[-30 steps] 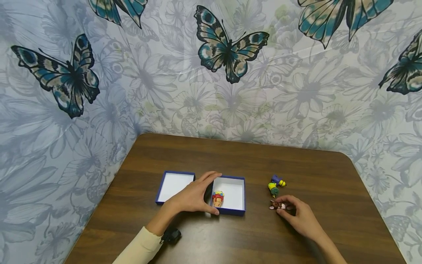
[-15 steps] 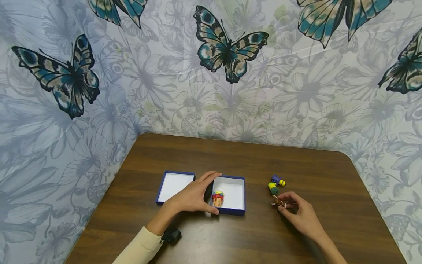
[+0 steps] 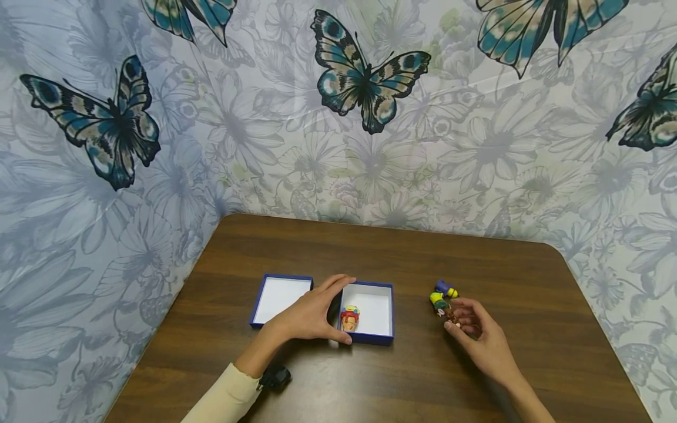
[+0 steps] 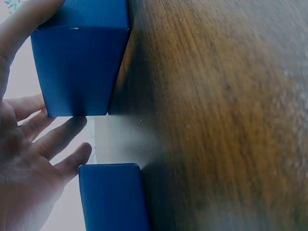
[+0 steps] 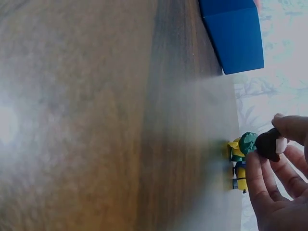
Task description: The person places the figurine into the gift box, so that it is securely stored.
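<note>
My left hand (image 3: 309, 314) holds the left side of a blue box (image 3: 378, 339) with a white inside, thumb at the near corner and fingers at the far one. Inside the box, at its left, lies a small figurine (image 3: 349, 320) with a red top and yellow hair. Off to the right, my right hand (image 3: 488, 345) pinches a brown figurine (image 3: 452, 318) between thumb and fingers. In the right wrist view the brown figurine (image 5: 267, 144) appears raised over the table. Just beyond it lie a yellow-and-green figurine (image 3: 437, 299) and a purple-and-yellow one (image 3: 444, 288).
A second shallow blue box part (image 3: 285, 294), white inside, lies left of the box, partly behind the left hand. Both rest on a brown wooden table (image 3: 412, 252). Behind its far edge hangs a butterfly-patterned cloth (image 3: 391, 176).
My right hand has picked the brown figurine up and tilted it, shifting slightly away from me toward the other two figurines. The left hand and the box have stayed put.
</note>
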Motion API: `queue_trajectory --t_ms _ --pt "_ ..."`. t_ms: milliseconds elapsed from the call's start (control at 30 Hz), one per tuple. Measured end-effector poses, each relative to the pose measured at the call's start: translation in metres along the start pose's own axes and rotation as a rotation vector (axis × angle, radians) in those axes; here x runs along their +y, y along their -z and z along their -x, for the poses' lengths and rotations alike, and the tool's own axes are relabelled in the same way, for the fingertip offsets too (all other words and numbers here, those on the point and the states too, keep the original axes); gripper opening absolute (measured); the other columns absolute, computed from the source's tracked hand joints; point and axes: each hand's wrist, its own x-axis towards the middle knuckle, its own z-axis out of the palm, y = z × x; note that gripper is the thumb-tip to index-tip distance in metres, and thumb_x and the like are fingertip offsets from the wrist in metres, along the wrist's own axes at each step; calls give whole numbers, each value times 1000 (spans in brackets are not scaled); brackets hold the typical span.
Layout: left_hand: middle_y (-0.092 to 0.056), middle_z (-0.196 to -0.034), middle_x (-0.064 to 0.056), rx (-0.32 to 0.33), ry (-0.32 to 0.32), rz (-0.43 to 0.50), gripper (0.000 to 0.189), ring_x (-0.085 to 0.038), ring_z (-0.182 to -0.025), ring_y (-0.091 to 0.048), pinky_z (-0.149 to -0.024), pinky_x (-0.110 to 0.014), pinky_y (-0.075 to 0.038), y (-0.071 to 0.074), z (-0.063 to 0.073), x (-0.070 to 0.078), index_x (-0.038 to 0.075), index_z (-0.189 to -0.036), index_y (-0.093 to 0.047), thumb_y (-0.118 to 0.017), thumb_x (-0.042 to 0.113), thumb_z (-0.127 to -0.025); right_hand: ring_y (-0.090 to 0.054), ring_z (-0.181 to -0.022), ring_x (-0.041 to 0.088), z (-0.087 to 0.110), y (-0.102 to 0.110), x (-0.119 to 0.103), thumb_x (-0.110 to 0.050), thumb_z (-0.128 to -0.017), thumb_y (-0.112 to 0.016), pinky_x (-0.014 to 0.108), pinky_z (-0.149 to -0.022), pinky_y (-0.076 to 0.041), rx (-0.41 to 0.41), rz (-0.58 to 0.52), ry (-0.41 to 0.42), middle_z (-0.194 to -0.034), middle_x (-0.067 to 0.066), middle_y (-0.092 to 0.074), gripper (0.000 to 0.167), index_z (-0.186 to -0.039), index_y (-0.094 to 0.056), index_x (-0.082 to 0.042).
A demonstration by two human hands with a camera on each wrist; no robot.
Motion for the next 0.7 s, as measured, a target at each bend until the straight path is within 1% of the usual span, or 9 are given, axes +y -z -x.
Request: queue_trajectory --t_ms 233,367,533,600,700 --pt "-31 -175 4 1 8 0 124 -31 -154 -49 -115 -70 -45 0 1 0 44 -169 -24 -94 68 -70 -65 -104 -5 -3 -1 -2 -14 -102 -75 14 -87 -56 9 -10 43 -123 5 -72 41 -141 -62 -14" --pt "-31 -175 2 -1 5 4 124 -32 -154 -48 -114 -71 -45 -1 1 0 44 -169 -23 -94 67 -70 -67 -107 -1 -5 -3 -3 -9 -103 -72 15 -88 -56 12 -38 75 -128 5 -72 40 -142 -63 -14" --pt "-31 -174 4 0 9 4 124 -30 -154 -48 -115 -69 -45 -1 0 0 44 -169 -23 -95 66 -70 -69 -109 2 -6 -6 -1 -4 -104 -69 13 -87 -56 20 -65 113 -129 8 -74 39 -142 -65 -13" --pt "-31 -174 5 3 9 3 124 -29 -154 -48 -116 -69 -45 -1 0 0 45 -169 -24 -95 66 -70 -68 -109 1 -7 -7 -1 -3 -104 -68 12 -88 -55 21 -66 118 -129 10 -75 38 -140 -67 -14" --pt "-31 -174 5 1 11 2 124 -29 -154 -48 -116 -68 -45 -1 0 0 44 -169 -24 -95 66 -70 -68 -110 0 -7 -7 -2 -4 -104 -69 11 -89 -56 11 -94 95 -130 13 -74 36 -138 -68 -12"
